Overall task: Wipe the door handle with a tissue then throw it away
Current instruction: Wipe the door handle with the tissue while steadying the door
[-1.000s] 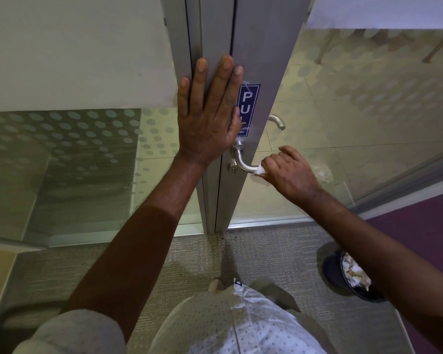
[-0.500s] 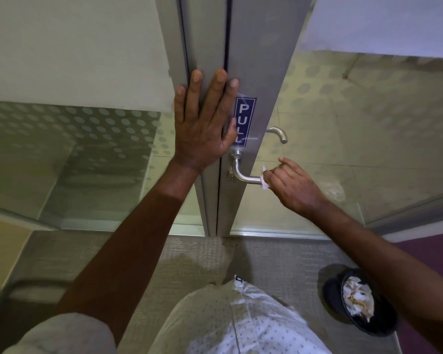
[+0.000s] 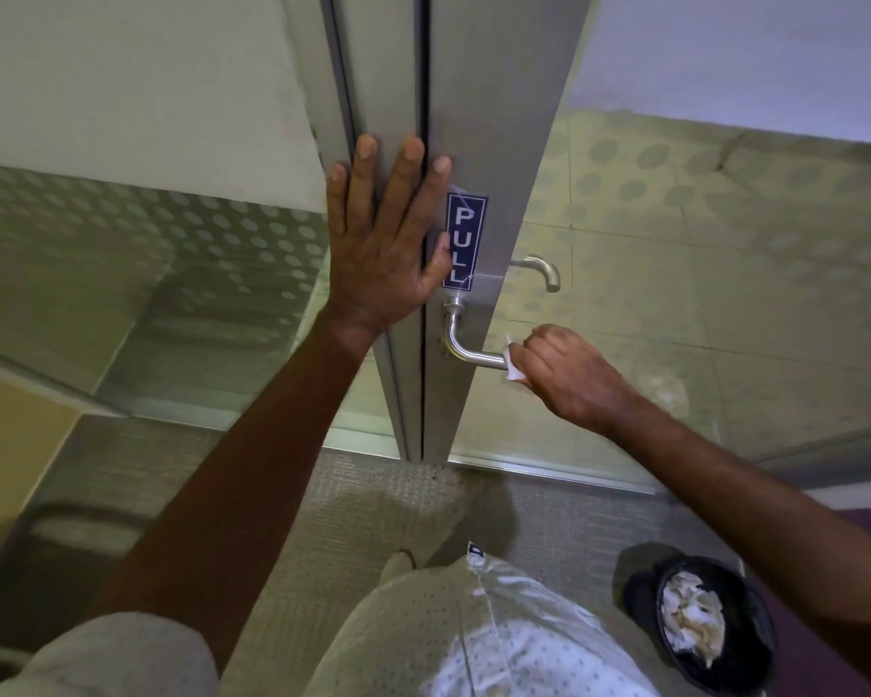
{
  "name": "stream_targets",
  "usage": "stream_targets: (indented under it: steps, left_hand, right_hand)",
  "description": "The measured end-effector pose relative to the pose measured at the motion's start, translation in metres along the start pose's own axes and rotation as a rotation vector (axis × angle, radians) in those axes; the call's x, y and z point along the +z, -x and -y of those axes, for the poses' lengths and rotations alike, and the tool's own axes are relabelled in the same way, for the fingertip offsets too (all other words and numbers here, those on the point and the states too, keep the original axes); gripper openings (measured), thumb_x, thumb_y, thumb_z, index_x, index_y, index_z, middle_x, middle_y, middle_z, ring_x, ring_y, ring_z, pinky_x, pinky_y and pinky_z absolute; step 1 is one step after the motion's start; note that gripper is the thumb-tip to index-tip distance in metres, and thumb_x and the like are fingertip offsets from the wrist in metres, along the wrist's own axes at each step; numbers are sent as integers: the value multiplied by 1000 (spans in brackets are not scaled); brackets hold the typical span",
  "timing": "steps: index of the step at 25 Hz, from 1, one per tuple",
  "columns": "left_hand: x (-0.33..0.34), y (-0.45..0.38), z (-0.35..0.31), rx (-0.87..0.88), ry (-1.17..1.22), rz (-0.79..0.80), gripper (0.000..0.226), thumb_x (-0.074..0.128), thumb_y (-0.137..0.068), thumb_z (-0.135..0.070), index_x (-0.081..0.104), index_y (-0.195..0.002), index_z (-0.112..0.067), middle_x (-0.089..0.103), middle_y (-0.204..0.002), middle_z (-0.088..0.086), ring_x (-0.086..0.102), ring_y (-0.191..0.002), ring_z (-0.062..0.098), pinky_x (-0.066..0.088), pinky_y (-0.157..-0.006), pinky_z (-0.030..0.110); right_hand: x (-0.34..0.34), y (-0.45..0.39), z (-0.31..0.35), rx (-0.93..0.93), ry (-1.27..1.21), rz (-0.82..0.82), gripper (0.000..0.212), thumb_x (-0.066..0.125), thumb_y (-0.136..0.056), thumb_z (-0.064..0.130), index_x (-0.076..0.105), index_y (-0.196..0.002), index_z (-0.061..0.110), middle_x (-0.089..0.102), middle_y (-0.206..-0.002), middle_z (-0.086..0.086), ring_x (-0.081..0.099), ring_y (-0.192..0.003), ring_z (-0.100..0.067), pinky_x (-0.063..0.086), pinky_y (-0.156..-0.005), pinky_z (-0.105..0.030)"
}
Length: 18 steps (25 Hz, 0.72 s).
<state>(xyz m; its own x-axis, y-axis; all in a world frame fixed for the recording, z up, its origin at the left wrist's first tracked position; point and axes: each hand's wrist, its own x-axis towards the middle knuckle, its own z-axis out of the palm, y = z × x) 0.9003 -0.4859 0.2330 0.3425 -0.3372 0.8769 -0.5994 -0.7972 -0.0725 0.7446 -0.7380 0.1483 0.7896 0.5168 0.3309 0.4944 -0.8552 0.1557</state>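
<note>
Lower right of frame: black bin [image 3: 755,661] on the floor w/ crumpled paper in it. Centre right: right hand [image 3: 569,377], grip curled closed round a white tissue [image 3: 513,367], tissue pressed on the outer end of the metal door handle [image 3: 466,347]. Centre: left hand [image 3: 385,244] flat, fingers spread wide, holding nothing, on the door frame [image 3: 494,118] beside the blue PULL sign [image 3: 464,241].
</note>
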Motion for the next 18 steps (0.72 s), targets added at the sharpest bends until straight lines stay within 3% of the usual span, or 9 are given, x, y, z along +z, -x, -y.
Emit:
stream_targets:
  steps: [2,4,8,11,15,18]
  left_hand:
    - [0,-1,1,-13,-10,2,69,51,-104,-48,27,-163,-22,19,-166,9,-21,-162,23,-11,-133,47]
    - [0,-1,1,-16,-18,6,68,50,-104,-49,29,-162,-21,18,-167,10,-22,-162,23,-11,-132,47]
    - [-2,-3,1,5,-16,-1,68,50,-103,-49,29,-161,-20,-16,-177,-5,-23,-162,22,-11,-132,47]
    - [-3,-3,-1,-3,-9,-2,68,50,-103,-48,29,-160,-19,-22,-174,-8,-24,-162,22,-10,-133,47]
    - [-4,-3,-1,1,-7,-14,75,52,-102,-47,20,-166,-23,-22,-174,-8,-23,-162,22,-9,-133,47]
    - [-4,-4,-1,26,1,-22,84,52,-102,-47,7,-170,-28,-21,-175,-8,-22,-162,22,-7,-133,48]
  right_hand:
    - [-2,0,-2,-7,-5,18,29,51,-104,27,53,-124,6,63,-97,-15,58,-90,-35,49,-89,-45]
    - [-9,-8,0,5,-7,53,28,53,-103,36,58,-111,10,66,-90,-12,61,-80,-32,50,-76,-40]
    - [-24,-31,1,77,-64,158,53,37,-104,56,62,-80,15,61,-63,-7,56,-55,-29,36,-55,-32]
    - [-20,-23,1,59,-113,126,47,38,-106,51,61,-86,15,63,-72,-6,55,-63,-28,37,-60,-33]
    - [-3,5,-8,-5,-100,21,39,32,-110,38,56,-117,8,62,-101,-12,53,-94,-30,43,-83,-40]
    - [2,7,-13,-17,-25,23,32,28,-111,28,53,-117,9,59,-98,-13,47,-89,-29,38,-79,-38]
